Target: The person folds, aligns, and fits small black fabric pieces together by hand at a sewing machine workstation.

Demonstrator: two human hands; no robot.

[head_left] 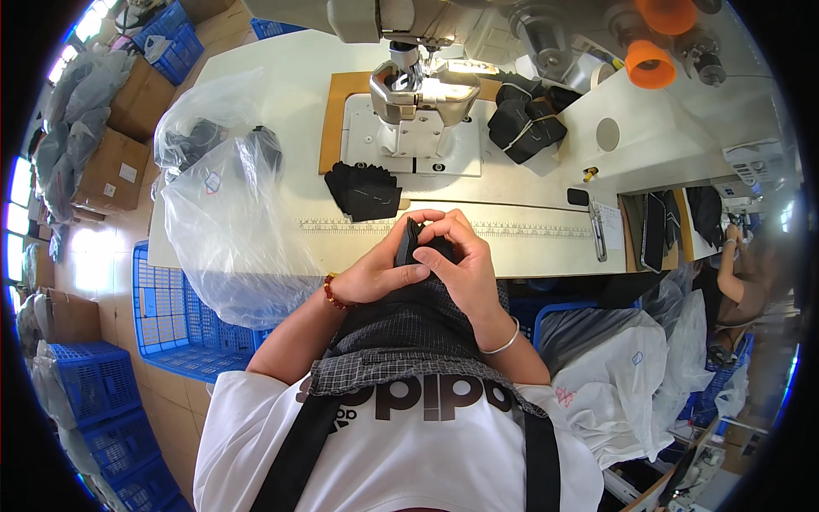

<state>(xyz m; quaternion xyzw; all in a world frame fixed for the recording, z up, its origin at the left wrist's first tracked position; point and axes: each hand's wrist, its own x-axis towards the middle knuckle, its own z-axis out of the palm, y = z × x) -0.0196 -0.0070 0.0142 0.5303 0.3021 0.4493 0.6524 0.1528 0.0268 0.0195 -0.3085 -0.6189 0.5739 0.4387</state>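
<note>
Just past the table's front edge, my left hand (382, 266) and my right hand (461, 263) close together around a small stack of black fabric pieces (408, 242). My left thumb lies along the near side of the stack, and the right fingers bend over its top. Beyond my hands, a fanned pile of black cut pieces (365, 193) rests on the table, left of centre. Behind that stands the sewing machine's metal post bed (424, 128), under the needle area.
Clear plastic bags (235, 222) with dark pieces cover the table's left side. Tied black bundles (526, 126) sit right of the machine. Tweezers or snips (600, 232) lie at the right. A blue crate (192, 320) stands below left. Another person's arm (729, 271) shows far right.
</note>
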